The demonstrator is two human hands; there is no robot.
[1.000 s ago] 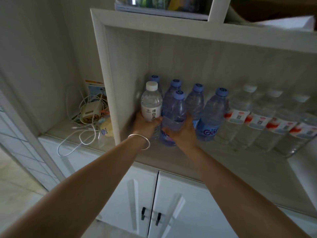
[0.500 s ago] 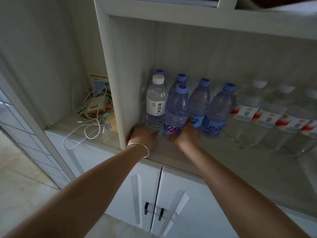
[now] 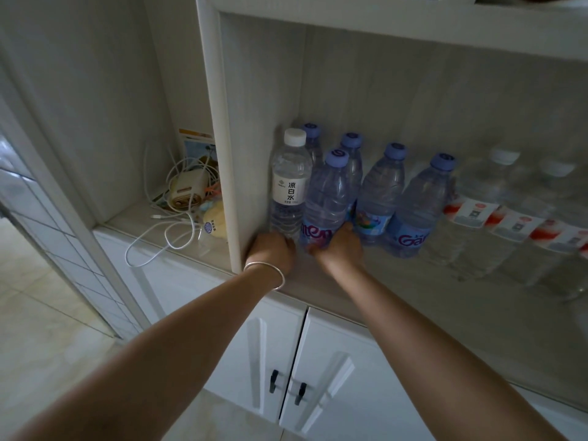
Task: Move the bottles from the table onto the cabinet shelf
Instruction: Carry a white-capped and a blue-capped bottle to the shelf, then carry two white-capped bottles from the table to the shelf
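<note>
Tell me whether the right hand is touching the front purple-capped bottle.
Touching. In the head view the right hand is wrapped around the base of the front purple-capped bottle, fingers overlapping its label with no gap.

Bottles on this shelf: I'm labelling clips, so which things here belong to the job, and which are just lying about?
Job:
white-capped bottle
blue-capped bottle
left hand
right hand
cabinet shelf

Lying about:
tangled white cables
charger
leaflets

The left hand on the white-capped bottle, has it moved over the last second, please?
Yes. The left hand has slid down the white-capped bottle from its label to its base, near the shelf.
</note>
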